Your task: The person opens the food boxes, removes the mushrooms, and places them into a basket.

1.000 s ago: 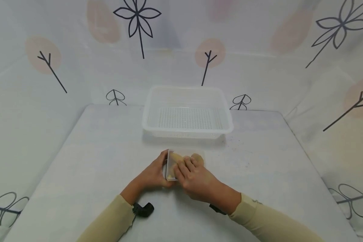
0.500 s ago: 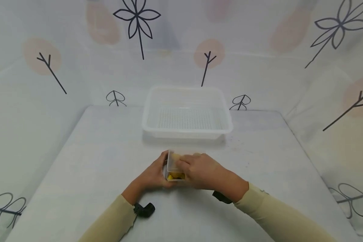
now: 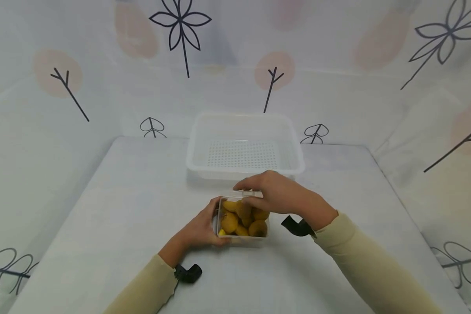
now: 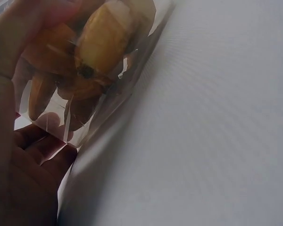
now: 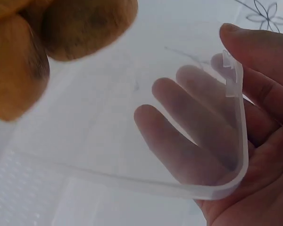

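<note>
My left hand point(image 3: 198, 226) grips the left side of a small clear plastic box point(image 3: 244, 242), thumb at the front and fingers behind. Several yellow-brown, rounded fruits point(image 3: 230, 223) fill the box; through its clear wall, the left wrist view shows one fruit point(image 4: 101, 42) with a dark tip. Above the box's far edge, my right hand point(image 3: 282, 196) holds the raised clear lid point(image 3: 248, 193) at its rim. In the right wrist view the thumb lies over the lid's clasp edge, and the fingers show through the lid point(image 5: 99, 127). Part of the fruit is hidden behind the right fingers.
A large white perforated basket point(image 3: 245, 170) stands behind the box, near the back of the white-covered table point(image 3: 133, 187). Patterned white sheeting point(image 3: 227, 91) encloses the back and sides. A dark wrist camera mount point(image 3: 189, 274) sits by the left sleeve.
The right hand has moved from over the box's top up and toward the back, lifting the lid. The fruit inside is now uncovered. The left hand has kept its grip on the box.
</note>
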A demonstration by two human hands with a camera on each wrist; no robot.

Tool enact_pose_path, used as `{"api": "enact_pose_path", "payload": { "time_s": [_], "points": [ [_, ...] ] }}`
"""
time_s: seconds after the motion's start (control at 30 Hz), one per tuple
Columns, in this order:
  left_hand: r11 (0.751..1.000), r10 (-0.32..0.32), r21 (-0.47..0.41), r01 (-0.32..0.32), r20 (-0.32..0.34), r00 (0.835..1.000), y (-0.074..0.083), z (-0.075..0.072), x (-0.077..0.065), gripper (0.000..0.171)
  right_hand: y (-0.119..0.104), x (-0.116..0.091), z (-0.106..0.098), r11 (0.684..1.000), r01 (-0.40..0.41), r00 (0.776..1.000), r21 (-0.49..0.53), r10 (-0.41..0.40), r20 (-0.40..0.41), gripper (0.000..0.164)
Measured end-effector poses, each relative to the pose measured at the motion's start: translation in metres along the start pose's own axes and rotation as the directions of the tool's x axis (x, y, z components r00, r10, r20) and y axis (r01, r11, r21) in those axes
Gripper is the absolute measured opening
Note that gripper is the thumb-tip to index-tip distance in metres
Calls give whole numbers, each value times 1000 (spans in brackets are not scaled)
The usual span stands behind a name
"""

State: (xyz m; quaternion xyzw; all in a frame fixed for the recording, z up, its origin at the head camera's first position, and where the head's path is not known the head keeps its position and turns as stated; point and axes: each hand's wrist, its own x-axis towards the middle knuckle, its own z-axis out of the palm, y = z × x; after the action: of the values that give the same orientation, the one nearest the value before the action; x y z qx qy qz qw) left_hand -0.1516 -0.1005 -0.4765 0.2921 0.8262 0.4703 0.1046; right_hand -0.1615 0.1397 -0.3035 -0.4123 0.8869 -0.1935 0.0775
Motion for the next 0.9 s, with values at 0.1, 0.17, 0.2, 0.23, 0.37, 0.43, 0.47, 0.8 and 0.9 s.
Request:
{"api": "enact_pose_path", "payload": {
  "time_s": [0.1,0.17,0.2,0.23,0.37,0.43,0.47,0.8,0.9],
  "points": [
    [1000,6,-19,-6,5,1000,1,0,0,111,9,4,-6,1000,-4,999,-3,4,-50,33],
    [1000,4,-23,-4,8,1000,1,0,0,111,14,6,-9,1000,-13,996,-6,12,-92,32],
    [1000,3,-23,-2,10,1000,1,1,0,110,17,7,-10,1000,-17,994,-6,16,-112,31],
    [1000,3,-23,-3,12,1000,2,1,-1,110,20,8,-10,1000,-25,991,-4,24,-129,31],
    [1000,10,-28,-10,17,1000,2,1,-1,108,30,14,-11,998,-61,979,0,60,-193,28],
    [999,18,-42,-17,19,1000,2,2,-2,108,36,18,-10,996,-85,970,0,83,-227,26],
    [999,19,-47,-18,19,1000,2,2,-1,108,38,19,-10,995,-97,965,0,95,-244,25],
    [999,1,-51,0,20,1000,3,4,-3,108,65,34,-1,983,-182,925,-21,164,-343,19],
    [999,3,-49,-2,17,1000,4,4,-3,109,70,36,3,981,-193,918,-23,173,-356,19]
  ]
}}
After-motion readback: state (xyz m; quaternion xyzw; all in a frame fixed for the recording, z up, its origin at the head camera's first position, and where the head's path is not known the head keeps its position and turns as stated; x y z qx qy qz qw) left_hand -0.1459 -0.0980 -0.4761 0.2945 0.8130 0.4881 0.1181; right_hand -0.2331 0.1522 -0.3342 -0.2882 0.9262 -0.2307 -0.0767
